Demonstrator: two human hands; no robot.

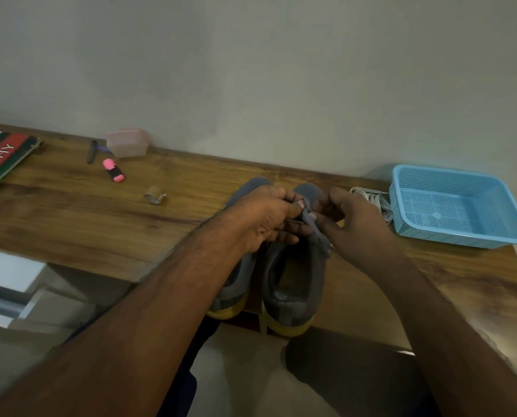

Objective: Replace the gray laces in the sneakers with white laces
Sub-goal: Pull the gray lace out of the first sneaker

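Two gray sneakers with yellow soles stand side by side at the table's near edge, heels toward me: the left sneaker [239, 278] and the right sneaker [293, 284]. My left hand [263, 218] reaches across the left sneaker and pinches the gray lace [309, 219] over the right sneaker's eyelets. From the other side my right hand [353, 224] pinches the same lace with curled fingers. A loose gray lace end [323, 245] hangs by the shoe's right side. The white laces [374, 203] lie bundled between the sneakers and the basket.
A light blue plastic basket [458, 233] sits at the table's right end. On the left are a book [1, 158], a dark pen [92, 152], a pink highlighter [114, 170], a pink lidded box [127, 142] and a small tape roll [154, 194].
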